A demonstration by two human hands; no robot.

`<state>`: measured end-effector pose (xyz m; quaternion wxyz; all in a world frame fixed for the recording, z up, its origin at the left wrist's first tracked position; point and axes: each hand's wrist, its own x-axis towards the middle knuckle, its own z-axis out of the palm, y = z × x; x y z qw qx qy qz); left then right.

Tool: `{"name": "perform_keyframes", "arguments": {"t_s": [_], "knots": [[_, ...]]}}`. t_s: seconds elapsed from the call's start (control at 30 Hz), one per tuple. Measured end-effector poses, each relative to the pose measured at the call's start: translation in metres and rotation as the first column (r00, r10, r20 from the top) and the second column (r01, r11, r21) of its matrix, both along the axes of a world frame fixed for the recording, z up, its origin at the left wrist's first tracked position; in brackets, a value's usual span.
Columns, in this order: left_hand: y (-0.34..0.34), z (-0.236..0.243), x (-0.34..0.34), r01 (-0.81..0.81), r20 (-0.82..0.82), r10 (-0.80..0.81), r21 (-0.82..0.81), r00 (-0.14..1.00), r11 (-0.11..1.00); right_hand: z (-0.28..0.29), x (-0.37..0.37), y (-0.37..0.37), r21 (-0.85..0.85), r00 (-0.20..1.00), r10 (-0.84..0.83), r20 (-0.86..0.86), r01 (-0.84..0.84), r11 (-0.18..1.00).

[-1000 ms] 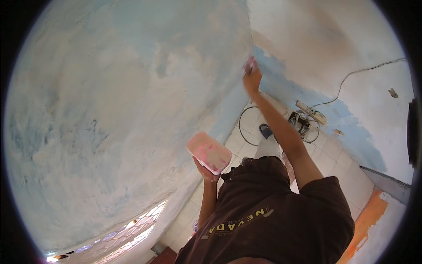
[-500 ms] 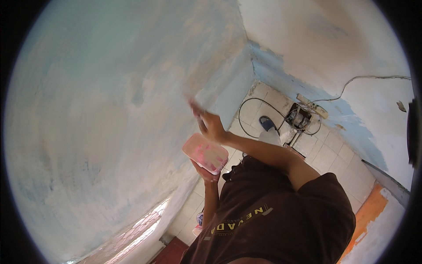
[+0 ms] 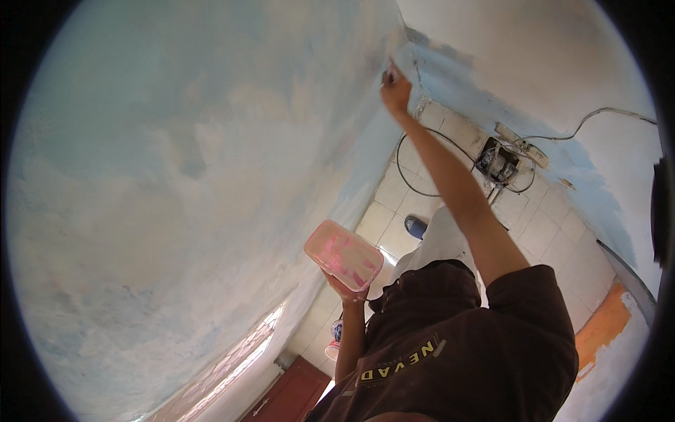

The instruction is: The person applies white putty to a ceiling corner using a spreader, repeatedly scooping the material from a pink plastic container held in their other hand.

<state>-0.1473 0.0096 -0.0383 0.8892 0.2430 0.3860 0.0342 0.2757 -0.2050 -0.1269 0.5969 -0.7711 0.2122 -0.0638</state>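
My left hand [image 3: 340, 287] is closed under a pink plastic container [image 3: 342, 254] with beige paint and pink smears inside. My right hand [image 3: 397, 91] reaches up toward the corner, closed on a small pinkish applicator [image 3: 391, 73] that I cannot make out clearly, at or just over the mottled pale-blue and cream wall [image 3: 176, 148]. The adjoining wall [image 3: 534, 49] is whitish, with a blue band along its foot.
A black looped cable [image 3: 399, 169], a dark paint-spattered object [image 3: 498, 162] and a power strip [image 3: 531, 151] lie in the corner on the tiled floor [image 3: 569, 253]. My sandalled foot [image 3: 415, 226] is below. A red-brown door [image 3: 288, 394] and grille window [image 3: 239, 352] are lower left.
My right hand swung left over the container half a second ago and has since moved up and right toward the corner. The container and my left hand have shifted slightly right.
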Motion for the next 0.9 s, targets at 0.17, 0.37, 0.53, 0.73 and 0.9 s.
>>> {"name": "perform_keyframes", "arguments": {"t_s": [0.17,0.37,0.53,0.73,0.9], "knots": [[0.009,-0.010,-0.021,0.046,-0.045,-0.046,0.003,0.998,0.999,0.004,-0.165,0.132,0.089,0.891,0.061,0.449,-0.112,0.990],[0.015,-0.006,-0.052,0.045,-0.049,-0.047,-0.038,0.998,0.998,-0.007,-0.278,0.124,0.085,0.793,0.408,0.453,-0.494,0.865],[0.010,-0.005,-0.061,0.041,-0.026,-0.041,-0.018,0.999,0.999,-0.056,-0.099,0.009,-0.204,0.993,0.003,0.114,0.020,0.979],[0.001,-0.015,-0.049,0.038,-0.088,-0.042,-0.047,0.995,0.998,-0.047,-0.051,0.064,-0.176,0.979,-0.052,0.196,0.087,0.981],[0.014,-0.023,-0.062,-0.025,-0.096,0.013,-0.129,0.995,0.991,0.020,-0.237,0.166,0.064,0.900,0.208,0.382,-0.250,0.966]]}}
